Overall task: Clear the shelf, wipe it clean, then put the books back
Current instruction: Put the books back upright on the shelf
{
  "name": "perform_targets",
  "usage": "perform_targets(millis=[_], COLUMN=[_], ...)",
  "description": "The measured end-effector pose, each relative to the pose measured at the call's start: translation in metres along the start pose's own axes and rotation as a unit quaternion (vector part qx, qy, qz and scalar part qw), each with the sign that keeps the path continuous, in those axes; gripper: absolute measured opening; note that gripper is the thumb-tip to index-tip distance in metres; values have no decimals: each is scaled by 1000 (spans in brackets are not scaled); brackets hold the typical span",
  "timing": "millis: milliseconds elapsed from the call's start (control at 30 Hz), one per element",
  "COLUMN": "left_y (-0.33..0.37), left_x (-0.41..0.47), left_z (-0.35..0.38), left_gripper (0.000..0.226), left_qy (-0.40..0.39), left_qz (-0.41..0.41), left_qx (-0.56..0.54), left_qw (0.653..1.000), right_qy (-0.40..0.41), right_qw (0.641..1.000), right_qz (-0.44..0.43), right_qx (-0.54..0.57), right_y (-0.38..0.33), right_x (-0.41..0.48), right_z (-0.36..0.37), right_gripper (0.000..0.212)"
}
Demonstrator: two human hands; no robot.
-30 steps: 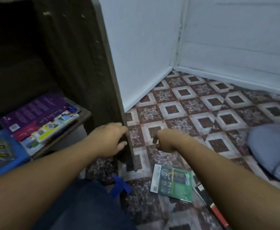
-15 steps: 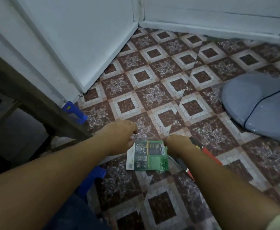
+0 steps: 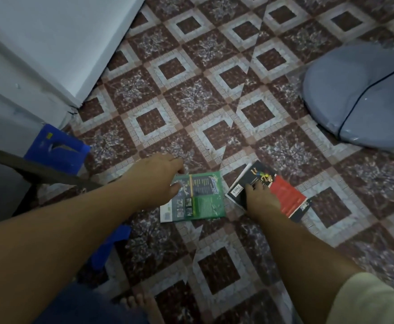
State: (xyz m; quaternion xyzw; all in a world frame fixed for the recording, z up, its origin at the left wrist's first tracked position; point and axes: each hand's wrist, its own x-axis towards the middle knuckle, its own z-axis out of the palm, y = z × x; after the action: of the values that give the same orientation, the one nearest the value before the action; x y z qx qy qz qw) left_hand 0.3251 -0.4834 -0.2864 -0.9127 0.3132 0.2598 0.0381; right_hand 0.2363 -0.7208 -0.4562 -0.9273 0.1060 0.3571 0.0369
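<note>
green book [image 3: 200, 197] laid flat on tiled floor [image 3: 149, 120] | its far left corner pinched between thumb and curled fingers of left hand [image 3: 156, 178] | black-and-red book [image 3: 284, 197] laid just beside it, covered by right hand [image 3: 259, 197], fingers bent; grip cannot be told

Green book [image 3: 203, 199], white strip on one edge. Black-and-red book [image 3: 284, 195], yellow-green figure on the black part. Floor [image 3: 191, 90]: maroon and off-white diamond tiles, mottled. Blue plastic piece [image 3: 58, 148]. Grey-blue cushion [image 3: 355, 94]. White wall [image 3: 51, 31].
</note>
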Motion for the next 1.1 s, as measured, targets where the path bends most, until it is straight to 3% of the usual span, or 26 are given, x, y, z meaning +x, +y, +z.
perform_targets(millis=[167,433,633,700,833,933,1100], left_y=[-1,-5,-5,-6,-11,-17,-23], left_x=[9,17,13,6,-13,-31,-58], left_z=[9,12,4,1,-10,-21,-32], left_gripper=[35,34,34,34,39,42,45], left_qy=[-22,-16,-14,-9,9,26,60], left_qz=[1,4,6,8,-4,-27,-64], left_qx=[2,-3,7,12,41,38,40], left_qw=[1000,1000,1000,1000,999,999,995], right_qy=[15,70,46,39,91,156,208], right_qw=[998,996,997,995,987,974,970], right_qz=[45,52,52,56,71,93,23], right_qx=[51,35,40,69,116,134,127], right_y=[-5,-9,-16,-14,-3,-1,-29], right_x=[14,23,19,17,7,-8,-34], right_z=[36,46,40,28,-1,-23,-74], right_gripper=[102,88,79,71,34,31,20])
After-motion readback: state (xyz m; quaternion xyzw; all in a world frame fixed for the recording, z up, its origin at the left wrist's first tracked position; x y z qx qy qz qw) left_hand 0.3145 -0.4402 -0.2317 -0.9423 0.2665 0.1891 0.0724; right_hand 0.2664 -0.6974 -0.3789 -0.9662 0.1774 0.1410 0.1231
